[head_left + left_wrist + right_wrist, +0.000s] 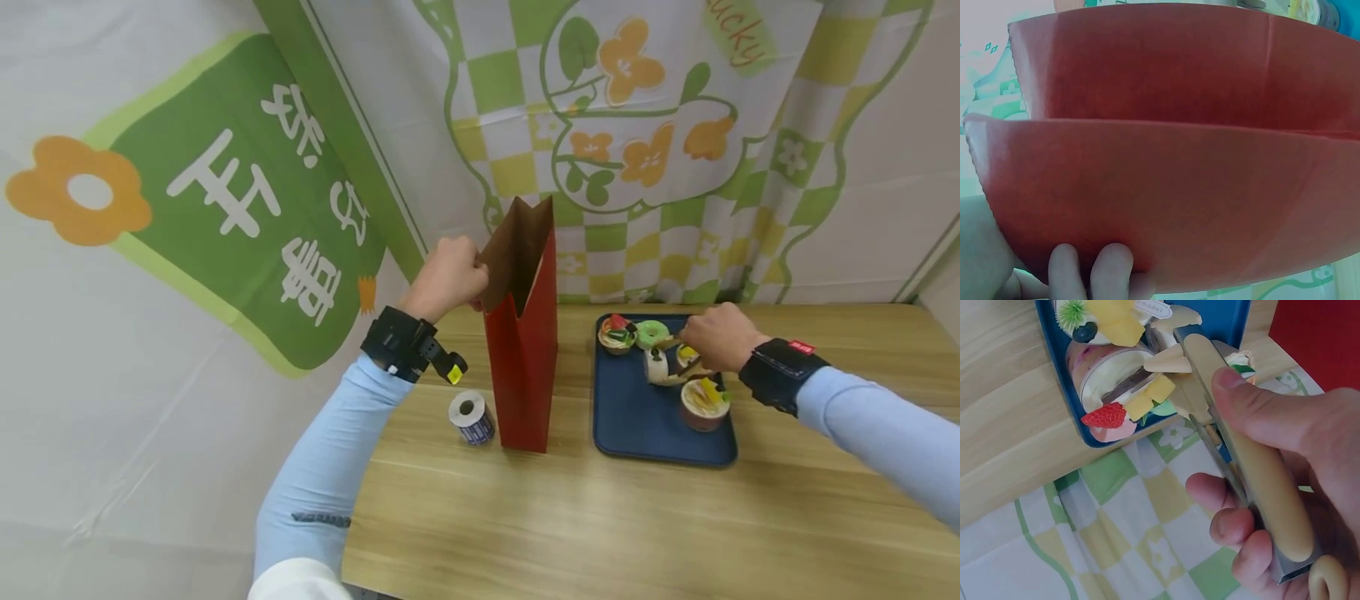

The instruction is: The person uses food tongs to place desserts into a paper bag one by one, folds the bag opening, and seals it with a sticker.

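A tall red paper bag (525,375) stands upright on the table, its brown-lined mouth spread apart. My left hand (450,273) pinches the near-left rim; two fingertips (1112,265) lie on the bag's inner wall in the left wrist view. To the right is a blue tray (637,435) of model desserts. Over it, my right hand (722,337) grips tongs with beige handles (1260,465), thumb on top and fingers curled below. The beige tips reach among the desserts, beside a white round dessert (657,367); whether they touch it I cannot tell.
A roll of labels (472,418) stands left of the bag. The tray also holds a green doughnut (652,333), a fruit tart (617,335) and a dessert cup (705,406). A checked curtain (622,258) hangs behind the wooden table (570,517).
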Motion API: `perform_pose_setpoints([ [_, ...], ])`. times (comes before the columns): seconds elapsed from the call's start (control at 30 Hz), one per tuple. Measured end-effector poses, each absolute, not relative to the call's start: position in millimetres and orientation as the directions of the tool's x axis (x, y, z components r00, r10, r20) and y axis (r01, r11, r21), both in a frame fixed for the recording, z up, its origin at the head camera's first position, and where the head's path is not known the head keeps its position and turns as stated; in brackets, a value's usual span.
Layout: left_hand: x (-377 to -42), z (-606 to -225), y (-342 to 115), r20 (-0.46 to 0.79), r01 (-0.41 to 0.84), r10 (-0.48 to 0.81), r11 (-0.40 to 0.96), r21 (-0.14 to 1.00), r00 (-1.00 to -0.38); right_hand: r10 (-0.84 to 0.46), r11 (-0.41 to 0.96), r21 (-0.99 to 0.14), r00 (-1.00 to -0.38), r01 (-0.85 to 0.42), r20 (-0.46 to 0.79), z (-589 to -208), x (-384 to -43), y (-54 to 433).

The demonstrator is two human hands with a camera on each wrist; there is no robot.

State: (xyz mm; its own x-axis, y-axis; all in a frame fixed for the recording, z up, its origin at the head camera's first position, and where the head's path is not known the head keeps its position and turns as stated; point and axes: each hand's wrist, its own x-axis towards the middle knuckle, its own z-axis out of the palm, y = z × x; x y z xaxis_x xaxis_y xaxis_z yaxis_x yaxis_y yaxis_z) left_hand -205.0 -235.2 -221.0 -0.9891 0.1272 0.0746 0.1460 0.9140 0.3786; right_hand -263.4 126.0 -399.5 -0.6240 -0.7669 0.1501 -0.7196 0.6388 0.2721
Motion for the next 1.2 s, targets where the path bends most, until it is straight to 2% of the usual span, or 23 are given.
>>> perform_pose_setpoints([
  [0.17, -204.7, -220.5, -235.9, 0.075, 0.148, 0.129, 0.913, 0.38, -0.989, -0.767, 0.641, 0.228, -0.623, -0.733, 0.155, -383.8, -257.1, 132.4],
  [0.3, -202.9, -219.5, -236.3, 0.071, 0.136, 0.118, 0.919, 0.371, -0.99, -0.736, 0.677, 0.15, -0.667, -0.721, 0.117, -354.2, -243.7, 141.7],
  [0.4, -203.0, -218.2, -234.7, 0.065, 0.133, 0.118, 0.919, 0.37, -0.991, -0.683, 0.73, 0.087, -0.726, -0.678, 0.078, -325.9, -233.1, 152.2],
  [0.53, -202.6, -217.5, -234.7, 0.069, 0.134, 0.117, 0.918, 0.374, -0.991, -0.621, 0.783, 0.11, -0.779, -0.613, 0.086, -288.9, -224.5, 165.6],
  [0.67, -202.2, -217.7, -235.1, 0.071, 0.127, 0.109, 0.917, 0.377, -0.992, -0.579, 0.815, 0.128, -0.799, -0.564, 0.162, -254.1, -221.2, 179.6],
  [0.8, -201.2, -217.6, -234.8, 0.069, 0.128, 0.11, 0.913, 0.387, -0.992, -0.565, 0.818, 0.07, -0.774, -0.571, 0.288, -221.6, -219.9, 183.0],
  [0.93, -201.2, -217.4, -233.3, 0.066, 0.121, 0.103, 0.913, 0.39, -0.992, -0.603, 0.772, 0.05, -0.705, -0.634, 0.374, -193.7, -220.9, 168.5],
  [1.03, -201.5, -217.9, -232.1, 0.062, 0.118, 0.101, 0.908, 0.402, -0.993, -0.649, 0.738, 0.073, -0.676, -0.671, 0.349, -174.2, -223.3, 146.5],
  [1.2, -201.9, -218.3, -230.7, 0.051, 0.121, 0.11, 0.905, 0.407, -0.993, -0.716, 0.693, 0.077, -0.672, -0.717, 0.19, -140.7, -229.5, 98.8],
])
